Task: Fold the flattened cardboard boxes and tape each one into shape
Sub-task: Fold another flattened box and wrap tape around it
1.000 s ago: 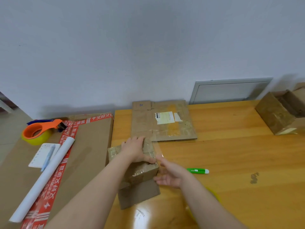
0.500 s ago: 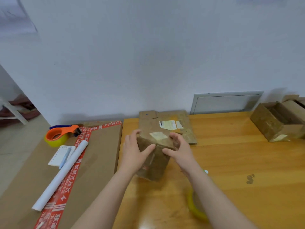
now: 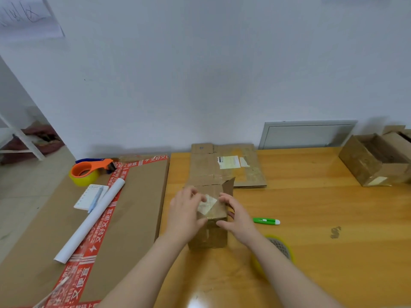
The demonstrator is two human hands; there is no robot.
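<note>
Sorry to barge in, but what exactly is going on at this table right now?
A person is shaping a small cardboard box on the wooden table. The left hand grips its left side and the right hand its right side. One flap stands up at the far right corner, so the top is not closed. A flattened cardboard box lies behind it, a green utility knife to the right, and a yellow tape roll beside the right forearm.

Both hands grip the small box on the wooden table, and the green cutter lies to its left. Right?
Not quite. The head view shows the green cutter right of the small box, beyond the right hand. The left hand grips the box too, on the wooden table.
</note>
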